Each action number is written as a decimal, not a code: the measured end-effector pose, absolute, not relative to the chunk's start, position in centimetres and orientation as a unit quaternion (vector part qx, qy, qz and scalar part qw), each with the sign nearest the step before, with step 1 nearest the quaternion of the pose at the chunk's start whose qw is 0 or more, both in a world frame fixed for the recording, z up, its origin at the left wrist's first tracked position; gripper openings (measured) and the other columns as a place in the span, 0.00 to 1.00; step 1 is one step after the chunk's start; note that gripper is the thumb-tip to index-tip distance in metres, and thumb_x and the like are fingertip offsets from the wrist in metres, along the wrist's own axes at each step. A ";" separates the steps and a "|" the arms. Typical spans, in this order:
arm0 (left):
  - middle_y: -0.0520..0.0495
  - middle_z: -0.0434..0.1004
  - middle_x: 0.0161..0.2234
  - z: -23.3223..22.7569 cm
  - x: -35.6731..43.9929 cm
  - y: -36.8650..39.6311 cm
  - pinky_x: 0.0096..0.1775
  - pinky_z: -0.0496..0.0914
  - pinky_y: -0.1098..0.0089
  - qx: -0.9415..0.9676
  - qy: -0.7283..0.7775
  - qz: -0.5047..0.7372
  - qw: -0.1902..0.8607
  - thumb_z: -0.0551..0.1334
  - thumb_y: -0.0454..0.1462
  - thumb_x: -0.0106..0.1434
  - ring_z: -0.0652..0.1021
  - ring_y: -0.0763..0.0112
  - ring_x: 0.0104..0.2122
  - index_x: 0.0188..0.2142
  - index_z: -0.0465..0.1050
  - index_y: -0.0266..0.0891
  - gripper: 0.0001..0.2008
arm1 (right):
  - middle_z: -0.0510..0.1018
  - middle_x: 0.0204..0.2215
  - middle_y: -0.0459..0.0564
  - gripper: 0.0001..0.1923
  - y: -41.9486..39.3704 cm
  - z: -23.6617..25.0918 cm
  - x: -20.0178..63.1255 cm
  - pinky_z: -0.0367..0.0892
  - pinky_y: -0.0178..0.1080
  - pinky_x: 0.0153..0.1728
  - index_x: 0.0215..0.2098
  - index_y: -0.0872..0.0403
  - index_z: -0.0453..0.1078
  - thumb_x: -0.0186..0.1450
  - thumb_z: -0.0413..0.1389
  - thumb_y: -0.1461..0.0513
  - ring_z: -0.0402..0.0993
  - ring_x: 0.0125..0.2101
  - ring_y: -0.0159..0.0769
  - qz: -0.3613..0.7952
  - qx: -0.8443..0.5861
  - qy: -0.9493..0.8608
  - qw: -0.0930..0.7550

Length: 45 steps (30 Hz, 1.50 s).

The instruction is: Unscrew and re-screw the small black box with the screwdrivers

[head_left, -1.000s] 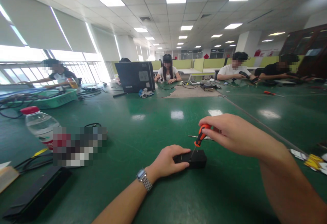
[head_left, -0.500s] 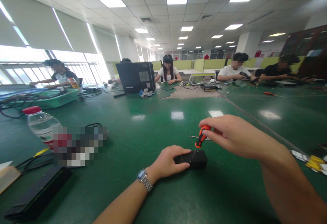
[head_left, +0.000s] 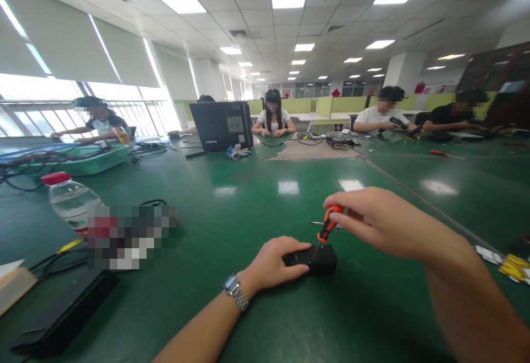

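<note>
A small black box-shaped device (head_left: 325, 261) lies on the green tabletop (head_left: 232, 208) in front of me. My left hand (head_left: 275, 261), with a watch on its wrist, grips the device's left end between thumb and fingers. In my right hand (head_left: 364, 217) is an orange and black screwdriver (head_left: 329, 225), pinched at the top of its handle. Its thin shaft slants down and the tip meets the device's top face beside my left fingertips. Behind the screwdriver lies a thin metal bit or rod (head_left: 313, 222), partly hidden by the handle.
To the left are a water bottle (head_left: 68, 200), a long black case (head_left: 66, 310) and cables. A green basket (head_left: 99, 160) and a black monitor (head_left: 221, 126) stand farther back. Another screwdriver (head_left: 441, 154) lies at the far right. Several people sit around the table.
The whole view has shifted very slightly. Both hands, the screwdriver and the device keep the same positions relative to each other.
</note>
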State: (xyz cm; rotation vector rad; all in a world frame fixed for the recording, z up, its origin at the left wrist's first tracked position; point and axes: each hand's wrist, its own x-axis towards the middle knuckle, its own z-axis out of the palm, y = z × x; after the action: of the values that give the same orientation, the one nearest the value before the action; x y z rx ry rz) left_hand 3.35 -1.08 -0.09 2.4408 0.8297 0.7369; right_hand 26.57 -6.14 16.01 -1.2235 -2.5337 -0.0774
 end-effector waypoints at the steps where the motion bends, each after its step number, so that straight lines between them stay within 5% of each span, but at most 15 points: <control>1: 0.47 0.77 0.42 -0.1 3.3 -1.1 0.42 0.67 0.69 0.886 0.301 0.268 0.228 0.65 0.43 0.59 0.75 0.65 0.39 0.53 0.70 0.44 0.21 | 0.79 0.30 0.48 0.11 -6.1 16.0 26.6 0.59 0.34 0.30 0.40 0.50 0.72 0.67 0.49 0.57 0.72 0.29 0.35 -0.026 -0.429 -0.888 0.161; 14: 0.48 0.77 0.41 -0.2 3.3 -1.1 0.42 0.67 0.69 0.887 0.303 0.269 0.223 0.65 0.43 0.59 0.75 0.65 0.38 0.52 0.71 0.44 0.21 | 0.79 0.27 0.50 0.13 -6.9 16.2 26.0 0.59 0.34 0.28 0.38 0.51 0.75 0.65 0.50 0.55 0.72 0.28 0.36 -0.017 -0.433 -0.885 0.171; 29: 0.49 0.77 0.41 -0.1 3.4 -1.1 0.42 0.68 0.70 0.880 0.303 0.279 0.236 0.66 0.40 0.58 0.75 0.65 0.39 0.51 0.71 0.45 0.21 | 0.77 0.36 0.47 0.13 -6.9 15.5 24.6 0.60 0.34 0.33 0.47 0.49 0.71 0.66 0.49 0.61 0.71 0.34 0.34 0.001 -0.400 -0.896 0.195; 35: 0.50 0.78 0.40 -0.1 3.4 -1.1 0.41 0.67 0.70 0.881 0.302 0.278 0.236 0.66 0.41 0.58 0.75 0.65 0.37 0.51 0.71 0.44 0.20 | 0.76 0.39 0.49 0.15 -6.8 15.6 24.5 0.62 0.34 0.35 0.49 0.48 0.72 0.67 0.50 0.56 0.72 0.36 0.35 0.042 -0.390 -0.895 0.213; 41: 0.50 0.77 0.40 -0.1 3.4 -1.1 0.42 0.68 0.70 0.880 0.297 0.281 0.243 0.66 0.40 0.58 0.75 0.65 0.38 0.51 0.71 0.46 0.21 | 0.78 0.40 0.49 0.17 -6.5 15.3 24.3 0.63 0.35 0.39 0.50 0.51 0.71 0.64 0.50 0.63 0.72 0.38 0.35 0.047 -0.394 -0.890 0.226; 45: 0.49 0.78 0.41 0.0 3.4 -1.1 0.42 0.68 0.69 0.882 0.299 0.274 0.240 0.66 0.40 0.58 0.75 0.65 0.38 0.51 0.71 0.45 0.21 | 0.77 0.41 0.48 0.16 -6.5 15.2 24.0 0.63 0.36 0.36 0.49 0.48 0.71 0.65 0.51 0.58 0.72 0.39 0.38 0.004 -0.427 -0.878 0.214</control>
State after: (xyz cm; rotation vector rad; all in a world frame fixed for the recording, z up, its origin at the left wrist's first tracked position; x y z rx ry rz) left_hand 3.42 -1.09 -0.04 2.4127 0.8189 0.7510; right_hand 24.04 -6.51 15.24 -1.1849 -2.4371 0.0110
